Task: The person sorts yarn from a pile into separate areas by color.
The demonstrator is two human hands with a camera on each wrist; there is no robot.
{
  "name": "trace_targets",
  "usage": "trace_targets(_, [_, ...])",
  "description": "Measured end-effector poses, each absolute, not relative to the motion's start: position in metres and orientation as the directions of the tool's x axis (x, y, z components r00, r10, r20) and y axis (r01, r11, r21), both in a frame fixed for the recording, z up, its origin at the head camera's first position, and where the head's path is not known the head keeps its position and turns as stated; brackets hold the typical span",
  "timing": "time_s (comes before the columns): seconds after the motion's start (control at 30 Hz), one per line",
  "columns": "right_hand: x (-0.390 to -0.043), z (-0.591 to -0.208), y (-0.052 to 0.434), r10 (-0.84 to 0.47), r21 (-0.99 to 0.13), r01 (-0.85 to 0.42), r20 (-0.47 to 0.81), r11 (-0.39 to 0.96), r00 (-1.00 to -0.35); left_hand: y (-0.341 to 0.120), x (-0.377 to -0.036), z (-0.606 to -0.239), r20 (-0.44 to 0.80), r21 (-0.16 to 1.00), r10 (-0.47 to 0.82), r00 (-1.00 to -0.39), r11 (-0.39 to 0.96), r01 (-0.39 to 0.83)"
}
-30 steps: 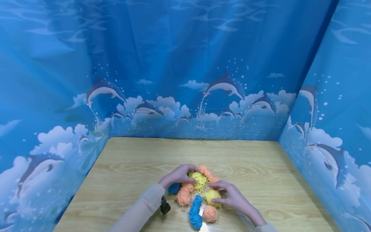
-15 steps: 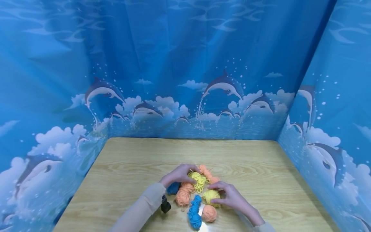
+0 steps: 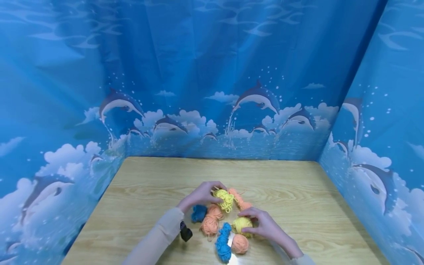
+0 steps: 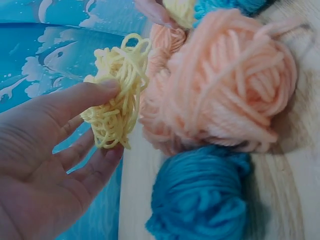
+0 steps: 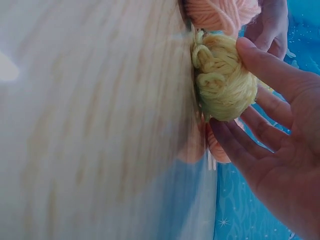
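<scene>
My left hand (image 3: 198, 195) pinching loose yellow yarn (image 3: 225, 198), my right hand (image 3: 265, 226) gripping a yellow ball (image 3: 241, 223) half hidden by fingers, blue skein (image 3: 223, 243) cut off below

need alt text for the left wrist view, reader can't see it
A left hand pinches a loose tangle of yellow yarn between thumb and fingers, lifted beside a pile of yarn balls on a wooden table. Closest in the pile are a big peach ball and a blue ball below it.
</scene>
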State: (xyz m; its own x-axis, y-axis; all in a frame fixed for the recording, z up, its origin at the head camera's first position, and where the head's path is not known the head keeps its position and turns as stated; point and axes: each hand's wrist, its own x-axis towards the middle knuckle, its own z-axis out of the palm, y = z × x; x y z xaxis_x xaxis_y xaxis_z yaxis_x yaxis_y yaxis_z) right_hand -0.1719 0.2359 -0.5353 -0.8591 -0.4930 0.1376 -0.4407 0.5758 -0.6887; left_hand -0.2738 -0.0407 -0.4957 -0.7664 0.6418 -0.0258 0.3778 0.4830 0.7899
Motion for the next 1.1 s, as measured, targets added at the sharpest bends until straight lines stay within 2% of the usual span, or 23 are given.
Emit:
trace_targets(0.43, [-0.171, -0.535, 0.237, -0.508, -0.690, -0.455, 0.146, 0.563, -0.849, -0.052, -0.279, -0.482, 0.069, 0.798, 0.598, -0.798, 0.447, 0.404])
trace_targets(1.1, [-0.171, -0.533, 0.238, -0.512, -0.684, -0.424, 0.085, 0.594, -0.855, -0.077, -0.289, -0.470, 0.117, 0.817, 0.500, -0.858, 0.443, 0.370])
